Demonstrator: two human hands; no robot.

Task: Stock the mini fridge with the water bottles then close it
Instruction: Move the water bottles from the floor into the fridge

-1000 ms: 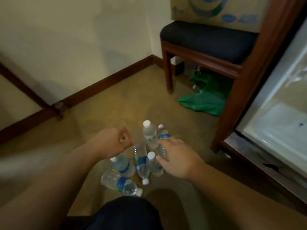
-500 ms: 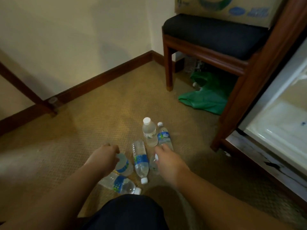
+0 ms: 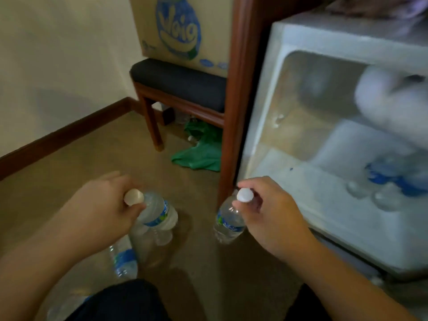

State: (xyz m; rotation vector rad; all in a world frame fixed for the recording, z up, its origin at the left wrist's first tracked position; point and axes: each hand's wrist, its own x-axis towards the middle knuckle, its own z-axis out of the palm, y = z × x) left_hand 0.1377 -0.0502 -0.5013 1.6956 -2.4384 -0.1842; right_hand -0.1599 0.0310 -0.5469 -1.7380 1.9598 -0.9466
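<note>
My left hand grips the neck of a clear water bottle with a blue label and white cap, lifted off the carpet. My right hand holds a second water bottle by its neck, close to the fridge's lower left corner. The white mini fridge stands open at the right; several blue-labelled bottles lie on its floor at the back right. More water bottles lie blurred on the carpet under my left hand.
A wooden chair with a dark cushion stands by the wall and carries a cardboard box. A green bag lies under it. A dark wooden post runs beside the fridge. My dark-clothed knee is at the bottom.
Both hands have closed on a bottle each and lifted them off the carpet. My view has swung up and right, so the open fridge interior now shows.
</note>
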